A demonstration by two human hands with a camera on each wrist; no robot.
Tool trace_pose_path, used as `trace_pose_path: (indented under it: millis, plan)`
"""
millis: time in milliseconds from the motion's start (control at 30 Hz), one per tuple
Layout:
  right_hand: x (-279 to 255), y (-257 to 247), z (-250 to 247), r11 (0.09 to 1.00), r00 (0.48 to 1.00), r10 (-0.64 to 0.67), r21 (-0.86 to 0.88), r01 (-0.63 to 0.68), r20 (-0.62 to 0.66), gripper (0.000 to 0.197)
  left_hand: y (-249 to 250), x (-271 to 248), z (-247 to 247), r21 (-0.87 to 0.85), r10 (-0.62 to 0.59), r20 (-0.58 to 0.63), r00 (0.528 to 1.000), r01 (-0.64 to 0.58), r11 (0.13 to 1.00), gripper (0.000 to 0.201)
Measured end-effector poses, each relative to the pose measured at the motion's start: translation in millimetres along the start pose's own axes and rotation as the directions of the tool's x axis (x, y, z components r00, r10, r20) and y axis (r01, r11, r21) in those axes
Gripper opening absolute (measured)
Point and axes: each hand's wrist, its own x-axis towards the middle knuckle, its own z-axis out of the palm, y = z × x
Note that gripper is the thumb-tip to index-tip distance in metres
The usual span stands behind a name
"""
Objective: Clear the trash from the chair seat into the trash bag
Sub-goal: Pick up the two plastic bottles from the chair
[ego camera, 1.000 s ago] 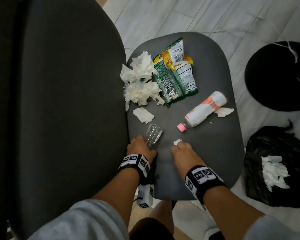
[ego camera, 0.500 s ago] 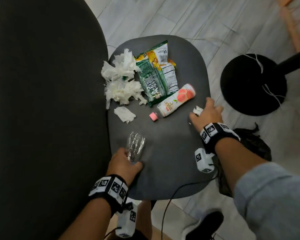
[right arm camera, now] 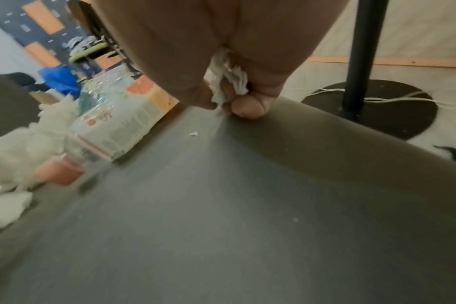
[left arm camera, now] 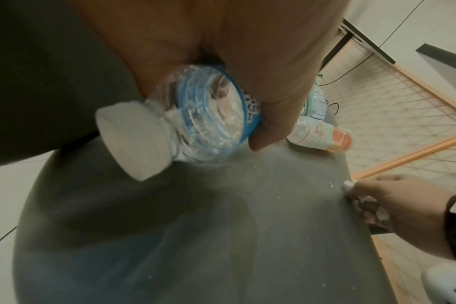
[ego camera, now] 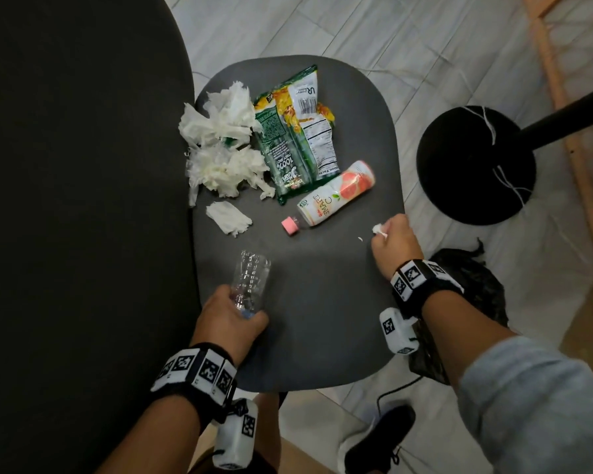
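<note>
On the grey chair seat lie crumpled white tissues, a green snack wrapper, a small drink bottle with a pink cap, and a torn tissue scrap. My left hand grips a crushed clear plastic bottle by its neck end; its white cap points back toward the wrist. My right hand, at the seat's right edge, holds small tissue pieces in its curled fingers. The black trash bag sits on the floor, mostly hidden behind my right forearm.
A dark chair back fills the left side. A round black stand base with a pole and white cords stands on the floor at right. A wooden frame runs along the far right. Tiny paper crumbs dot the seat.
My right hand left the seat's front, went to the right edge and picked up the tissue scrap there. The left hand drew the clear bottle back toward the front.
</note>
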Motion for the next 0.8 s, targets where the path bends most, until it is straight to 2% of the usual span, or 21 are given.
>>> trace_pose_path:
  millis: [133,233,333,433,533,600,700,800]
  plan:
    - [-7,-3,10,0.987,0.981,-0.084,-0.12,0.106,0.176,0.034,3,0,3,0.018,-0.008,0.019,1.0,0.008,1.0,0.044]
    - [-8,-4,23,0.95,0.976,-0.166,-0.242,0.196,0.14,0.017,4,-1,2,0.032,-0.017,0.013,1.0,0.016,0.999,0.043]
    - [-9,-3,33,0.909,0.964,-0.216,-0.33,0.256,0.156,0.01,5,-1,0,0.036,-0.022,0.009,1.0,0.021,0.999,0.042]
    - [-7,-10,35,0.932,0.982,-0.15,-0.313,0.18,0.118,0.009,3,-1,1,0.036,-0.036,0.018,0.999,0.035,0.999,0.049]
    - [1,-17,19,0.996,0.999,0.04,-0.078,-0.038,0.031,0.023,4,0,2,0.033,-0.055,0.03,0.998,0.054,0.998,0.051]
    - [7,-22,2,0.996,0.996,0.075,0.052,-0.073,-0.043,0.027,6,1,1,0.025,-0.052,0.031,0.998,0.051,0.998,0.053]
    - [8,-44,-20,0.995,0.993,-0.091,0.035,0.094,-0.08,0.021,9,3,1,0.018,-0.057,0.041,0.998,0.056,0.998,0.055]
    - [9,-76,-25,0.959,0.961,-0.276,-0.059,0.277,0.029,0.015,14,3,0,-0.009,-0.048,0.041,0.998,0.049,0.999,0.05]
